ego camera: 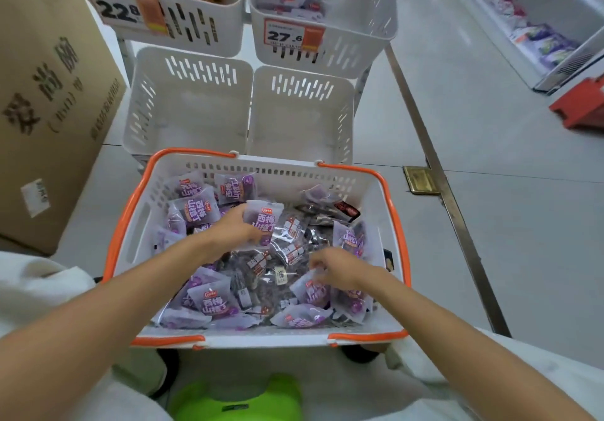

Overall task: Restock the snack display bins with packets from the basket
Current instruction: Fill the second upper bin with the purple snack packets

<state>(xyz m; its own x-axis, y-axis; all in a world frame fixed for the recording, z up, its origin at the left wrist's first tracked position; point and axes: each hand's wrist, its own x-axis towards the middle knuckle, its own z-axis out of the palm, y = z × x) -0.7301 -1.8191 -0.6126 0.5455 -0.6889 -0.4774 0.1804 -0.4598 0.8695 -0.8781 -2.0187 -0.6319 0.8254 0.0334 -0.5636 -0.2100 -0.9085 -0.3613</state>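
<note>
A white basket with an orange rim (124,211) sits in front of me, full of several purple snack packets and clear dark ones. My left hand (230,228) grips one purple packet (265,221) near the basket's middle, lifted slightly above the pile. My right hand (336,268) reaches into the right side and pinches another purple packet (310,290) lying on the pile. Beyond the basket stand two white display bins, left (189,110) and right (300,116), with nothing visible inside.
Two upper bins hold goods: one (209,35) tagged 22.8, one (356,41) tagged 27.6 with purple packets. A large cardboard box (49,94) stands at left. A metal floor strip (434,159), a red basket (581,107) and a freezer lie right.
</note>
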